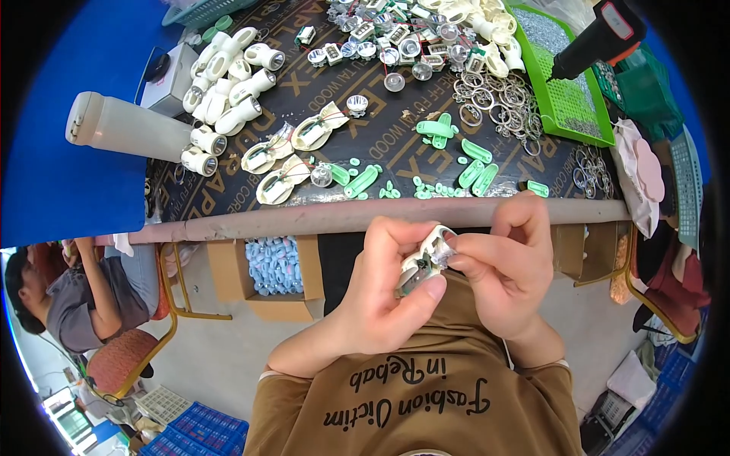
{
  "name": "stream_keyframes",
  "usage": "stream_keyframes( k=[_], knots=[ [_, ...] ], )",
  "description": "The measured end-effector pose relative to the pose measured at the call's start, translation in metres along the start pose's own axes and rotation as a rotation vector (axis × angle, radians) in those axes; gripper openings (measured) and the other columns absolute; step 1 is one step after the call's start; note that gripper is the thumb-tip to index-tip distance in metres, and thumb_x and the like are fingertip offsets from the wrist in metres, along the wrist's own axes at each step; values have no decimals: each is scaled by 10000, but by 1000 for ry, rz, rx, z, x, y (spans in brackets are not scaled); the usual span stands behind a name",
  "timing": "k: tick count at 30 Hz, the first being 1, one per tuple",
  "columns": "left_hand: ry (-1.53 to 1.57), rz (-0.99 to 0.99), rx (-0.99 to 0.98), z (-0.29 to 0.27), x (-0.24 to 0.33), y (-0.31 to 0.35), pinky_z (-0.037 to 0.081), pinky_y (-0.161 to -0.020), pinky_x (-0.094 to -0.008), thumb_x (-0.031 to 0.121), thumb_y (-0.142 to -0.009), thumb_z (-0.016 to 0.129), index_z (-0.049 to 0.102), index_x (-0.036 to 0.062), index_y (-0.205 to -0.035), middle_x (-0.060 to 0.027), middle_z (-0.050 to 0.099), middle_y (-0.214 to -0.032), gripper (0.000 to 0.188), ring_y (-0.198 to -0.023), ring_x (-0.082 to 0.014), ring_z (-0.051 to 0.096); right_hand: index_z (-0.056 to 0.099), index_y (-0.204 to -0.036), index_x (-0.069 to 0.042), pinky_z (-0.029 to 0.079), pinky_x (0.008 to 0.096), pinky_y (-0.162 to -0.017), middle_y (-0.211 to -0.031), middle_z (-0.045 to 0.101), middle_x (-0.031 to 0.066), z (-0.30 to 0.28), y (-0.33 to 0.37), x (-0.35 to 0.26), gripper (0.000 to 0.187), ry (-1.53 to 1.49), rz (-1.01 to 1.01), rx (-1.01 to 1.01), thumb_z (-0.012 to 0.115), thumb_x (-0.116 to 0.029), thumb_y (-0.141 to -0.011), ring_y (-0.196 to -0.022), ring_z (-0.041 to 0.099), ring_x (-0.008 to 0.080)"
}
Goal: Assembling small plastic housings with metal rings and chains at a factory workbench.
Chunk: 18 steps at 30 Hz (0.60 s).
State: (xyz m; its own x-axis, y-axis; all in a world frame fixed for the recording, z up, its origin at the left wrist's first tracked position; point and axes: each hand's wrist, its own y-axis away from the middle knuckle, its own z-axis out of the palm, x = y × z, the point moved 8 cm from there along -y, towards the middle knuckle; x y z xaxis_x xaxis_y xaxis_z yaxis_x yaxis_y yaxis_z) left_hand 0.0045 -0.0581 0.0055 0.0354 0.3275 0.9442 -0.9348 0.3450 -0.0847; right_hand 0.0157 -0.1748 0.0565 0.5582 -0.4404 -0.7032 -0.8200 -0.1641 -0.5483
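Observation:
Over the table's near edge, my left hand (380,296) grips a cream flashlight shell half (433,242), with a small circuit board partly showing inside. The fingers of my right hand (506,277) pinch a shiny clear reflector (442,256) at the shell's head end; its lower part is hidden by the fingertips. Beyond my hands lie more opened shells (275,182) with boards, and a loose reflector (322,175) on wires. Green oval covers (477,150) and small green buttons (430,188) are scattered nearest to my hands.
Assembled flashlights (228,91) are heaped at the left beside a white bottle (129,125). Wired reflectors (411,47), metal rings (506,102) and a green tray (604,133) with a black power screwdriver (597,42) stand farther back. A carton (228,270) holds blue parts. Another person (91,292) sits left.

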Motion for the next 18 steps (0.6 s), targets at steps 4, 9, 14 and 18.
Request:
stream_keyframes(
  k=[4, 9, 14, 18],
  knots=[
    [20, 33, 20, -3, -4, -1, 375, -538, -210, 58, -831, 494, 296, 21, -1090, -149, 498, -952, 328, -621, -74, 423, 680, -809, -85, 321, 241, -513, -722, 434, 17, 4, 1, -3, 192, 33, 67, -89, 742, -105, -628, -609, 400, 132],
    [-46, 272, -17, -5, 9, 2, 430, -604, -255, 65, -790, 549, 324, 14, -1011, -175, 541, -886, 319, -689, -128, 494, 576, -883, -24, 441, 232, -618, -813, 554, 44, 13, 8, 14, 329, -520, 292, -74, 776, -47, -622, -680, 521, 116],
    [-22, 273, -32, -5, 4, 6, 456, -688, -287, 33, -777, 562, 325, 24, -1031, -186, 549, -933, 348, -796, -168, 530, 528, -911, -19, 463, 227, -648, -849, 574, 42, 19, 14, 18, 351, -758, 414, -117, 770, -28, -656, -709, 535, 83],
    [-39, 325, -89, -1, 3, 5, 441, -690, -278, -23, -793, 561, 302, 8, -1099, -187, 534, -988, 402, -812, -148, 518, 553, -872, -16, 466, 235, -650, -881, 601, 68, 16, 16, 17, 285, -671, 411, -113, 745, -9, -661, -711, 561, 104]
  ],
)
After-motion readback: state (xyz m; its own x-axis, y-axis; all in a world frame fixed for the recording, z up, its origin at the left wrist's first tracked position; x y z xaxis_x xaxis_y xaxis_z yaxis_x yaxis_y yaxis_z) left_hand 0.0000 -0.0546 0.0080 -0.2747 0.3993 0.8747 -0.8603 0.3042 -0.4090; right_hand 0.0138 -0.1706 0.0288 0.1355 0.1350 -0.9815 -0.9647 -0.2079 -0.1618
